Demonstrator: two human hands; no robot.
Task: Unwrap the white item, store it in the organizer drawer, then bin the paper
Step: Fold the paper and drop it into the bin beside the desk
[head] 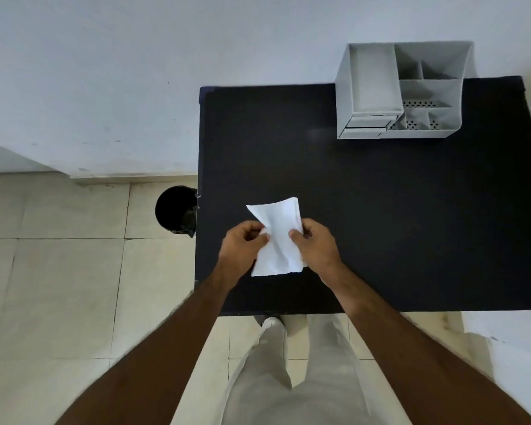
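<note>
A creased white paper (278, 237) is held over the near left part of the black table (380, 210). My left hand (241, 245) pinches its left edge and my right hand (314, 242) pinches its right edge. Whatever the paper wraps is hidden; I cannot see the white item. The grey desk organizer (402, 90) stands at the table's far right, with open compartments on top and two small drawers (368, 125) at its front left, both looking shut. A black round bin (175, 210) stands on the floor just left of the table.
A pale wall runs behind the table and the bin. Beige floor tiles (59, 286) lie to the left and below. My legs in light trousers stand at the table's near edge. A white surface (509, 326) shows at the right.
</note>
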